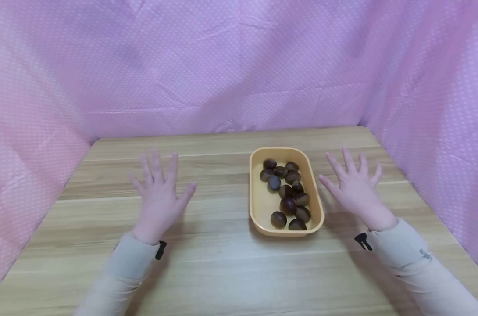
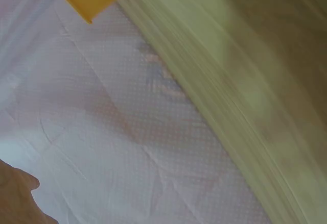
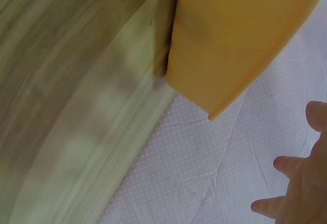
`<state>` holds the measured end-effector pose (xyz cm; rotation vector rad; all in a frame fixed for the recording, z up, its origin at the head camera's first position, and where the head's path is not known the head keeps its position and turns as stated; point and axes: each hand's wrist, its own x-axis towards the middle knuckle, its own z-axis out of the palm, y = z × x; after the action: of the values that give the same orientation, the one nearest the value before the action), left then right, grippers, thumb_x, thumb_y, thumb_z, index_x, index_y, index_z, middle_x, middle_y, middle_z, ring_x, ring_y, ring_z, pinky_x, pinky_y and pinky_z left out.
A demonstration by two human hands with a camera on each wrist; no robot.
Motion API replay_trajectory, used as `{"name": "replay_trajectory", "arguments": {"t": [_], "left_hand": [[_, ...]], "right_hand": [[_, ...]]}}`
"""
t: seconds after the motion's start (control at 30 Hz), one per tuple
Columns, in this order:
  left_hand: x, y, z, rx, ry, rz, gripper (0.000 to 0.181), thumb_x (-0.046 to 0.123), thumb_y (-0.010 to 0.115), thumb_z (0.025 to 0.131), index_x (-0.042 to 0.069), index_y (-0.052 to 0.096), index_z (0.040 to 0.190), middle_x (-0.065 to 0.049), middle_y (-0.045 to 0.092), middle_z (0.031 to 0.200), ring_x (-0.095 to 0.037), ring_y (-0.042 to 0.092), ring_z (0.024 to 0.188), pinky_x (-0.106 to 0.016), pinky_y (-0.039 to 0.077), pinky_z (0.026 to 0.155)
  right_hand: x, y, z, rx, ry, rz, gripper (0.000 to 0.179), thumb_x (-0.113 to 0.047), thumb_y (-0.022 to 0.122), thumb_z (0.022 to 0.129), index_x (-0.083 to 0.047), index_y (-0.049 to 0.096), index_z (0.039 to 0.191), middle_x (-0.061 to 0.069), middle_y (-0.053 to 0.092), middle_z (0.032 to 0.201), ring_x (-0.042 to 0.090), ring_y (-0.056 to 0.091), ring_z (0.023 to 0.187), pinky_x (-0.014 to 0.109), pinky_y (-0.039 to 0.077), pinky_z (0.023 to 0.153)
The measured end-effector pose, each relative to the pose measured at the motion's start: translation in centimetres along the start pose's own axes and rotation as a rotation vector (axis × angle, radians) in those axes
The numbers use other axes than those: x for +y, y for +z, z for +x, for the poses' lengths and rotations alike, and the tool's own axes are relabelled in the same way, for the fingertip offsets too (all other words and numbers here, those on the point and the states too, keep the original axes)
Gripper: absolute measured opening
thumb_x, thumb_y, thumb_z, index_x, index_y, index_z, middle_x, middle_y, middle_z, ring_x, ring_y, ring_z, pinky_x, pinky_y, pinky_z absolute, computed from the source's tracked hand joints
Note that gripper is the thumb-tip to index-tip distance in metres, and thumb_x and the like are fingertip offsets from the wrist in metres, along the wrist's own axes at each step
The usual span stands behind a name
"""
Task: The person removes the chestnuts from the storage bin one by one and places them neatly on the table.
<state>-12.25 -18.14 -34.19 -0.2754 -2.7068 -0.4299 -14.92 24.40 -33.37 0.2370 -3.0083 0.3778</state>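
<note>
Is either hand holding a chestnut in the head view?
No, the left hand and right hand are spread and empty, and the chestnuts lie in the tray.

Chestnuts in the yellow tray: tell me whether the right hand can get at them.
Likely yes: the right hand is spread and empty beside the uncovered tray; only the tray's side wall seems to stand between it and the chestnuts, and it could probably reach over that.

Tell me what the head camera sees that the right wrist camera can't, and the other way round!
Only the head view shows the chestnuts inside the yellow box and the left fingers. Only the right wrist view gives a close look at the box's outer side wall. Both show the box, right fingers, wooden table and dotted cloth.
</note>
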Motion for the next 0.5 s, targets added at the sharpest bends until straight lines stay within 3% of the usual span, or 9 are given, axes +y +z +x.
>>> {"name": "replay_trajectory", "arguments": {"t": [0.23, 0.37, 0.5], "left_hand": [[3.0, 1.3, 1.9, -0.078, 0.020, -0.057, 0.080, 0.056, 0.041, 0.094, 0.016, 0.006, 0.153, -0.015, -0.023, 0.155, -0.038, -0.024, 0.140, -0.068, -0.016, 0.105], [5.0, 1.9, 3.1, -0.118, 0.037, -0.136, 0.079, 0.052, 0.046, 0.094, 0.017, 0.008, 0.153, -0.014, -0.024, 0.155, -0.034, -0.025, 0.141, -0.063, -0.016, 0.109], [7.1, 2.6, 4.4, -0.152, 0.080, -0.204, 0.079, 0.053, 0.046, 0.093, 0.017, 0.008, 0.153, -0.011, -0.025, 0.155, -0.033, -0.024, 0.141, -0.057, -0.014, 0.112]], "right_hand": [[-0.3, 0.3, 0.1, 0.003, -0.067, 0.006, 0.067, -0.054, 0.034, 0.098, -0.017, 0.020, 0.151, 0.027, 0.003, 0.155, 0.059, 0.006, 0.134, 0.075, -0.003, 0.101], [-0.5, 0.6, 0.4, -0.024, -0.085, 0.019, 0.067, -0.053, 0.035, 0.098, -0.015, 0.019, 0.151, 0.029, 0.003, 0.154, 0.060, 0.013, 0.131, 0.075, 0.006, 0.101], [-0.6, 0.7, 0.9, -0.090, -0.080, 0.106, 0.070, -0.050, 0.039, 0.098, -0.015, 0.013, 0.153, 0.031, 0.001, 0.154, 0.063, 0.017, 0.130, 0.075, 0.015, 0.101]]}}
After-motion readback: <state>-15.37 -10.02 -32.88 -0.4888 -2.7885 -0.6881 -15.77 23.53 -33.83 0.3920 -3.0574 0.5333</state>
